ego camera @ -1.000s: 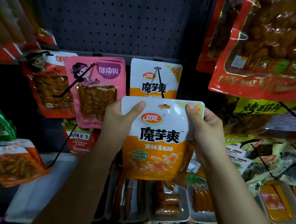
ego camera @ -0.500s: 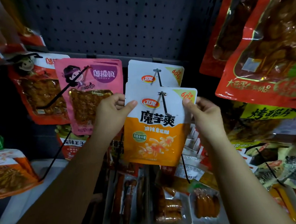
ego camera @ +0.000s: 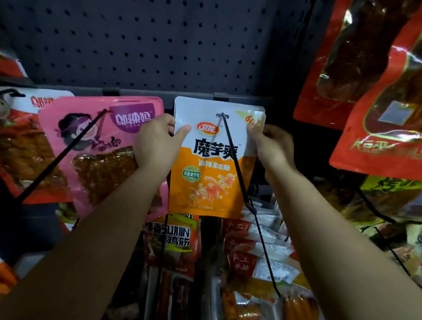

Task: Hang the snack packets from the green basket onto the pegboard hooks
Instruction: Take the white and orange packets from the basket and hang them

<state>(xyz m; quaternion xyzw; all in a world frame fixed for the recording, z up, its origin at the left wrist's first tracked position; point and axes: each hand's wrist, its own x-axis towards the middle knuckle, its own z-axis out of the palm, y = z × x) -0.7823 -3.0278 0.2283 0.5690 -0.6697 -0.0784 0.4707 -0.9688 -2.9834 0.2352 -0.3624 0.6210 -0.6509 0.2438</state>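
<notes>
Orange-and-white snack packet (ego camera: 212, 160) threaded on a black pegboard hook (ego camera: 232, 158), hanging upright with its long axis vertical. The left hand (ego camera: 154, 144) and right hand (ego camera: 270, 148) pinch its upper corners, equally near; the hook's rod runs out toward the viewer, so release means letting go and drawing back.

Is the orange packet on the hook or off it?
On: the hook passes through the hole of the orange packet.
</notes>
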